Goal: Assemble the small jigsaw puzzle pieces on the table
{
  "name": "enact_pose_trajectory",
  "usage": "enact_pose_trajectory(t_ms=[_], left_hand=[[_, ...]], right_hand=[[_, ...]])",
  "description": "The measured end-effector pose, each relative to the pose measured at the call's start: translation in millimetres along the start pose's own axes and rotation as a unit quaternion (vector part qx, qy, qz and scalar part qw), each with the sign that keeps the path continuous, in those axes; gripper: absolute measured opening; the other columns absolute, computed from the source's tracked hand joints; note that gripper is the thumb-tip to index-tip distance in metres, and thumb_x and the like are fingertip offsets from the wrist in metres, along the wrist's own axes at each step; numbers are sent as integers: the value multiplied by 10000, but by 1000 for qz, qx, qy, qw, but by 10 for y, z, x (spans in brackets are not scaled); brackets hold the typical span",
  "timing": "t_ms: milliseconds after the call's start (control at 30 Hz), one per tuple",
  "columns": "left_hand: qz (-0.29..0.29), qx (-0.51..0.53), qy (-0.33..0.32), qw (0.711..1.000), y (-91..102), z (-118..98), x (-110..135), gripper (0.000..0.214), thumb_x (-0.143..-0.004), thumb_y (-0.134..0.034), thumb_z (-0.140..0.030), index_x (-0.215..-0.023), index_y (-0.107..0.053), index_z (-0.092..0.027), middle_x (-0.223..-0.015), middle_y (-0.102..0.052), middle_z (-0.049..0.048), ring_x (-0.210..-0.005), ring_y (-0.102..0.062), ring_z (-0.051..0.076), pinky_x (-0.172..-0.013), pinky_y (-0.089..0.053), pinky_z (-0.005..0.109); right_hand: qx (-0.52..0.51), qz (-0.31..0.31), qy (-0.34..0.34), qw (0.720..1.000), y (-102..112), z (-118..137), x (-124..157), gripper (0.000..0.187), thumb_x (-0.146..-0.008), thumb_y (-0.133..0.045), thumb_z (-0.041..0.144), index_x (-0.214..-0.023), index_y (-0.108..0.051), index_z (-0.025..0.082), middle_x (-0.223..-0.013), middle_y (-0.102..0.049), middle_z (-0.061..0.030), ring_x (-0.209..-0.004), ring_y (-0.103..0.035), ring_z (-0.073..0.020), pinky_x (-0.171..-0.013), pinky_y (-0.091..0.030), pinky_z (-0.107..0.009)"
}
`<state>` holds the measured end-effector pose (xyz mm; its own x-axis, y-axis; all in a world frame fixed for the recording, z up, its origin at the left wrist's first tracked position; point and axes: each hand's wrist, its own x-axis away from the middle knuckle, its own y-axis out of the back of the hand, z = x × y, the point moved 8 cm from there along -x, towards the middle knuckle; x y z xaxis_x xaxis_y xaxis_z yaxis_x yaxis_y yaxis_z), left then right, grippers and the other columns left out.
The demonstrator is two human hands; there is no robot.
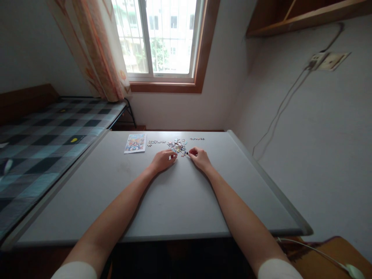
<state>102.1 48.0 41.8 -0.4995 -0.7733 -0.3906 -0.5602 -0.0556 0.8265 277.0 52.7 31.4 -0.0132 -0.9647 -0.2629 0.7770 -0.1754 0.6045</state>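
A small heap of loose jigsaw pieces [178,146] lies near the far edge of a grey table [174,201]. My left hand [163,159] rests on the table with curled fingers, its fingertips at the near edge of the heap. My right hand [199,157] is just right of the heap, thumb and forefinger pinched on a small jigsaw piece. A short row of joined pieces [156,142] lies left of the heap and another short row [197,138] lies behind it to the right. A colourful reference picture card [135,143] lies flat further left.
A bed with a checked cover [43,147] runs along the table's left side. A window with a curtain [99,50] is behind the table. The wall on the right carries a socket [325,61] with a hanging cable. A wooden surface with a white cable [334,259] is at the lower right.
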Motion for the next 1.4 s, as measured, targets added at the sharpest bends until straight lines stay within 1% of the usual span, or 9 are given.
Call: enact_pose_trajectory(t_ms=[67,133,200,367,567,867,1067,1233,1400], left_hand=[[-12,2,-8,1000,26,-18,2,253,-871,-485,-347,-990,-681,-238,-839,-645,4,-599,-525,91,-622,-410,222],[-36,2,-15,999,64,-33,6,261,-882,-480,-354,-1030,-664,-243,-867,-635,3,-590,-517,80,-621,-409,216],[-57,2,-19,998,95,-41,12,245,-885,-478,-337,-1015,-661,-239,-888,-626,3,-582,-508,70,-622,-409,209],[-64,-2,-25,998,94,-43,17,191,-868,-489,-279,-877,-671,-223,-855,-611,-2,-582,-502,65,-628,-407,202],[-80,6,-21,997,116,-39,21,178,-853,-509,-274,-913,-668,-225,-854,-617,-6,-579,-507,60,-614,-407,196],[-87,4,-50,995,130,-87,25,154,-845,-536,-290,-915,-659,-230,-830,-614,-19,-548,-492,53,-589,-400,194],[-88,-5,-60,994,124,-97,32,186,-887,-493,-306,-889,-661,-225,-837,-618,-10,-564,-498,59,-584,-393,194],[-93,-11,-31,995,132,-34,10,210,-903,-478,-323,-889,-659,-219,-849,-621,0,-587,-522,67,-598,-398,198],[-99,-22,9,995,133,52,-3,213,-896,-485,-334,-883,-664,-219,-839,-622,2,-569,-519,73,-596,-397,209]], right_hand=[[-125,10,7,992,-78,84,11,186,-729,-617,338,-799,-659,171,-775,-675,-35,-682,-594,-147,-683,-468,-285],[-237,18,2,971,-168,166,30,234,-697,-639,388,-791,-671,176,-760,-677,-36,-664,-603,-149,-660,-475,-287],[-303,29,-5,953,-254,231,56,256,-674,-656,404,-799,-683,182,-753,-677,-35,-647,-601,-145,-643,-477,-289],[-338,43,-37,940,-341,222,95,243,-641,-658,360,-799,-699,180,-708,-676,-22,-631,-587,-132,-652,-485,-287],[-354,48,-57,932,-339,160,83,222,-630,-640,308,-795,-704,173,-697,-671,-14,-637,-575,-123,-658,-475,-274],[-355,46,-57,932,-350,133,74,240,-627,-636,293,-815,-694,156,-682,-660,-10,-609,-560,-111,-626,-461,-256],[-334,44,-47,940,-355,123,60,242,-656,-619,304,-835,-684,155,-670,-650,-11,-611,-570,-115,-620,-472,-253],[-240,10,-14,971,-289,106,53,272,-738,-577,348,-907,-672,156,-674,-649,-26,-598,-575,-131,-572,-468,-252],[-102,-23,55,993,-204,219,96,183,-769,-550,270,-822,-686,160,-760,-672,-48,-656,-577,-139,-653,-462,-266]])
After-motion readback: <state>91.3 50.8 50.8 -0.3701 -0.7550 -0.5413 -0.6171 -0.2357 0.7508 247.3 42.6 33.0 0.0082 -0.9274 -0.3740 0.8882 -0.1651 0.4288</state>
